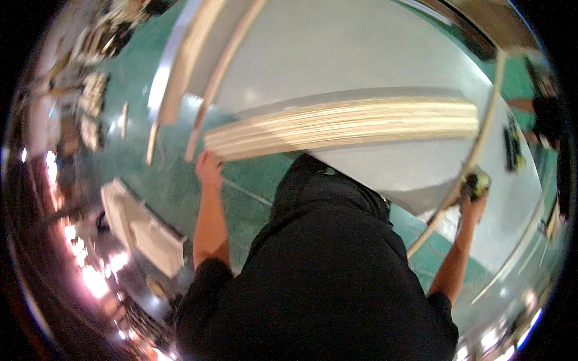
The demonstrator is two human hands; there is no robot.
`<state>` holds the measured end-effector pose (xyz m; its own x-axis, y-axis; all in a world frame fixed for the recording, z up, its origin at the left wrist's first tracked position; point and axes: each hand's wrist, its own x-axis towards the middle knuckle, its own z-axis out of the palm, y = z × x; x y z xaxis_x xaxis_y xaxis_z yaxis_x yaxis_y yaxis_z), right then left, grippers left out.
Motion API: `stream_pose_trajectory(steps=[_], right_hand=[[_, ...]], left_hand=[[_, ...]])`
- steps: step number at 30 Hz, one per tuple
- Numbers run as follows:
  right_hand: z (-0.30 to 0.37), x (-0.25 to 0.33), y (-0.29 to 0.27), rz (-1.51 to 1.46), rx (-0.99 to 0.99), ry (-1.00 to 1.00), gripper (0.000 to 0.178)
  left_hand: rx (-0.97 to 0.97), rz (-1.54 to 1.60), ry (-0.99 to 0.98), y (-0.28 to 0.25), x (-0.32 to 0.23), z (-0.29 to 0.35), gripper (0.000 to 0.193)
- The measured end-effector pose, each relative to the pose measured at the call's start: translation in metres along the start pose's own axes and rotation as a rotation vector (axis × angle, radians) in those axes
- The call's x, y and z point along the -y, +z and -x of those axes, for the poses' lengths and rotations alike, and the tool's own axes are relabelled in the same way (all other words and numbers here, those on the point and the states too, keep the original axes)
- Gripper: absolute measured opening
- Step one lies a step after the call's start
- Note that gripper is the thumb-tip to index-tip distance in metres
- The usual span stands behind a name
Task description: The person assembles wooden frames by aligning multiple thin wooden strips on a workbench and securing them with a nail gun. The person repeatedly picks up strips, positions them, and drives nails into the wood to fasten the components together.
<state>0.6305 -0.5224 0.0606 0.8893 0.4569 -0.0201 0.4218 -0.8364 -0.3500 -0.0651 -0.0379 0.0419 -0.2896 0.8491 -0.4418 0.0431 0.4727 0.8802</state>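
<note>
A long stack of pale wooden strips [343, 123] lies across the near side of a large grey-white sheet [337, 54], its left end jutting past the sheet's edge. My left hand [209, 168] is closed at that left end, fingers against the wood. On the right, my right hand [473, 209] is wrapped round a dark and yellow-green hand tool [478, 184]; blur hides its exact kind. A long thin wooden strip [489, 114] runs over the sheet right beside this tool and continues down past its near edge.
Another black and yellow-green tool [513, 144] lies on the sheet at the right. Long wooden boards [188, 63] extend away at the upper left. A pale wooden piece [143, 228] rests on the green floor [241, 186] at lower left. More wood [92, 99] is piled at far left.
</note>
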Motion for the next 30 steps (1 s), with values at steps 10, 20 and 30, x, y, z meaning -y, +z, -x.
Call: stream_pose_trajectory(steps=[10, 20, 30], right_hand=[[-0.062, -0.11, -0.017, 0.229, 0.23, 0.14, 0.053], [0.029, 0.191, -0.038, -0.223, 0.548, 0.212, 0.008], [0.153, 0.493, 0.01, 0.006, 0.825, -0.492, 0.047]], left_hand=[[-0.034, -0.032, 0.052, 0.006, 0.009, -0.037, 0.034], [-0.059, -0.065, 0.232, -0.002, 0.015, -0.027, 0.026], [0.014, -0.152, 0.429, -0.005, 0.008, -0.034, 0.019]])
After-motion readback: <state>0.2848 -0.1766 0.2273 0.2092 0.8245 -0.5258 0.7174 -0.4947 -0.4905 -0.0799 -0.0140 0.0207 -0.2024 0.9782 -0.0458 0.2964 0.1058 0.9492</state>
